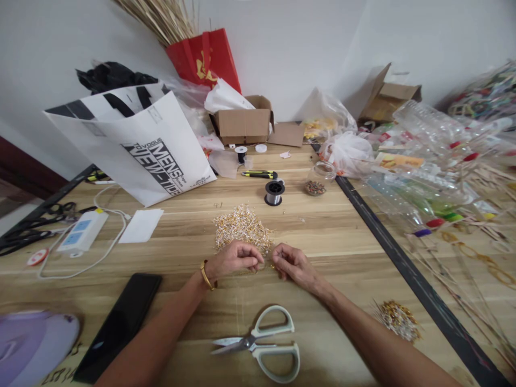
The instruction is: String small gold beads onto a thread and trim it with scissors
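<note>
Just beyond both hands [238, 259] | gold-silver pile [242, 228] | both curled, grasp unclear

"What's around you?"
"A plain, pale wall [290, 48] stands behind my wood-grain tabletop [342, 226], in soft, dull light."
"And the tabletop's surface?"
"A dark strip [385, 244] crosses it on my right."

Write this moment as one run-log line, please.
left grip: curled, at shiny pile's near edge | right grip: curled, contents unclear | scissors: on table | black-rimmed spool: beyond pile
</note>
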Tool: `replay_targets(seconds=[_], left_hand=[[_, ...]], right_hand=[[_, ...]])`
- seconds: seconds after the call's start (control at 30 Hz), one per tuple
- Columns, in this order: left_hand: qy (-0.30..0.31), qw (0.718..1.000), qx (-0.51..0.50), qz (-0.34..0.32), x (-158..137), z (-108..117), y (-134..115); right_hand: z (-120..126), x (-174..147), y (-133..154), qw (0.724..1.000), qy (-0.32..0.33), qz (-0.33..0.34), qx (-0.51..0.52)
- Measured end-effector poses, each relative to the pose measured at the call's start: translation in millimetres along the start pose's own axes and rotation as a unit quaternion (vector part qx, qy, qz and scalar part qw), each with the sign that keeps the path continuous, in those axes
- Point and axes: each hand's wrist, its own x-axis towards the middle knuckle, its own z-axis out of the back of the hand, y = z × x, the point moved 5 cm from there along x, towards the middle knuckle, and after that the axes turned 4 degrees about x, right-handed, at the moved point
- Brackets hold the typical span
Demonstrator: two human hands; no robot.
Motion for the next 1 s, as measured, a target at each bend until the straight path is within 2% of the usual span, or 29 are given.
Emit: replay_targets(seconds=[0.5,1.0], left_hand=[[0.012,0.998,-0.067,-0.011,1.2,-4.5,3.4],[-0.033,0.999,-0.017,-0.009,0.5,-8.5,0.1]], right_hand=[[-0.3,0.0,-0.3,1.0,0.003,0.005,-0.006],[-0.5,-0.3,1.7,1.0,0.005,0.006,-0.008]])
